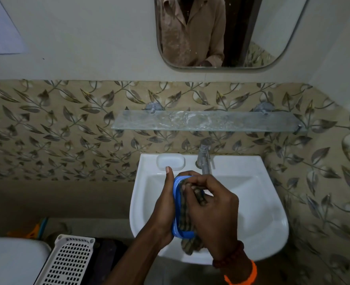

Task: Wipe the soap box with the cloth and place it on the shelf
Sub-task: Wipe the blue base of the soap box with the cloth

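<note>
My left hand [163, 204] grips a blue soap box [177, 206] from its left side, held over the white sink [258, 212]. My right hand [213, 214] presses a brown checked cloth [187, 219] into the open box; one end of the cloth hangs below it. Most of the box is hidden by the cloth and my fingers. A glass shelf [209, 121] is fixed to the tiled wall above the sink and carries nothing.
A chrome tap [204, 157] stands at the back of the sink, beside a moulded soap recess [170, 161]. A white perforated basket [67, 262] and a toilet lid [11, 262] sit at lower left. A mirror [221, 31] hangs above the shelf.
</note>
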